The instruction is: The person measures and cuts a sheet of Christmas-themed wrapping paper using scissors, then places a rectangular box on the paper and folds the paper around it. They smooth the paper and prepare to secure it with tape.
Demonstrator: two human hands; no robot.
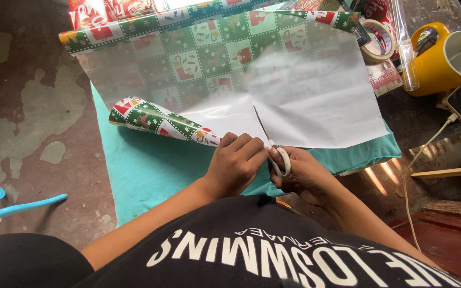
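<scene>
The right hand (308,173) has its fingers curled tight through the white handles of the scissors (273,146). The blades point up into the wrapping paper (305,101), which lies white side up on a teal cloth (150,165). The left hand (235,160) is bent into a loose fist and presses the paper's near edge, just beside the blades. Those fingers could get nicked if they slide closer. The cut could go crooked too, because the left side of the paper curls up. A yellow mug (433,64) sits well apart.
</scene>
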